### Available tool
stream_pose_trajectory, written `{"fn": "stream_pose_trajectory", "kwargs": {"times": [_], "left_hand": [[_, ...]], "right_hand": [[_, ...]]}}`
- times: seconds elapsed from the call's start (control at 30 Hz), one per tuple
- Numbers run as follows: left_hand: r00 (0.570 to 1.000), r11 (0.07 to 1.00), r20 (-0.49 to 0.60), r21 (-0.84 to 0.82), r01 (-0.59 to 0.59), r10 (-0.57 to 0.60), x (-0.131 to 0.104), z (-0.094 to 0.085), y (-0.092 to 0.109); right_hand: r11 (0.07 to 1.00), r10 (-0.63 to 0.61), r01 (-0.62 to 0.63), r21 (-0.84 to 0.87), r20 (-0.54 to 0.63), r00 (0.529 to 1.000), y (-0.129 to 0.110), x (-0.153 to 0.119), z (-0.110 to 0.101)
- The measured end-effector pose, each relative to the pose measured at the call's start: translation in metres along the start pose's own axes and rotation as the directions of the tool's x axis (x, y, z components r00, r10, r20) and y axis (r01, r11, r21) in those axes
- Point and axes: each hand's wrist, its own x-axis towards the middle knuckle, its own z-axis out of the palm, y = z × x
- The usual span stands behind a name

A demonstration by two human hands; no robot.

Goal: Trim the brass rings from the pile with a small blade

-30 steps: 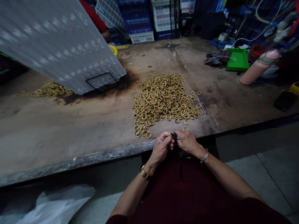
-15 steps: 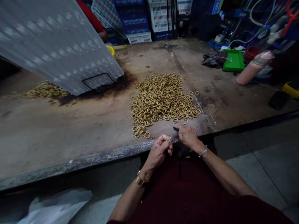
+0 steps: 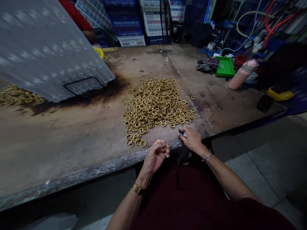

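Observation:
A heap of gold-coloured metal rings [image 3: 155,102] lies on the wooden table in front of me. My left hand [image 3: 157,155], palm turned up near the table's front edge, pinches one gold ring [image 3: 163,147] between thumb and fingers. To its right, my right hand [image 3: 193,140] is closed around a small tool [image 3: 182,132] with a dark flat tip and a greyish body; its exact kind is unclear. The tool's tip is beside a loose ring [image 3: 182,127] at the near edge of the heap.
A large grey ribbed panel [image 3: 52,54] leans over the table's left side, with more rings [image 3: 19,95] by it. A green tray [image 3: 224,67], pink bottle [image 3: 242,75] and black phone-like object [image 3: 265,103] lie right. Another person's red sleeve [image 3: 75,14] shows behind.
My left hand has turned palm up, so the ring it holds shows its round face. My right hand with the tool has come nearer the heap. The whole view has shifted.

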Motion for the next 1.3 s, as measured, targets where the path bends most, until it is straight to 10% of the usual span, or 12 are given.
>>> {"fn": "stream_pose_trajectory", "kwargs": {"times": [0.33, 0.57, 0.93, 1.3], "left_hand": [[0.997, 1.000, -0.074, -0.015, 0.020, -0.021, 0.005, 0.001, -0.006], [0.977, 0.943, -0.061, 0.281, -0.178, 0.203, 0.008, 0.007, -0.008], [0.899, 0.765, -0.052, 0.548, -0.338, 0.435, 0.011, 0.006, -0.018], [0.970, 0.849, -0.058, 0.498, -0.175, 0.234, 0.009, -0.001, -0.013]], "right_hand": [[0.947, -0.054, 0.062, 0.315, -0.035, 0.998, -0.013, 0.010, 0.004], [0.521, -0.032, -0.127, 0.844, 0.168, 0.985, -0.042, 0.016, 0.004], [0.159, -0.053, -0.447, 0.880, 0.460, 0.886, -0.051, 0.009, 0.004], [0.373, -0.012, -0.227, 0.900, 0.249, 0.968, -0.051, 0.005, 0.014]]}}
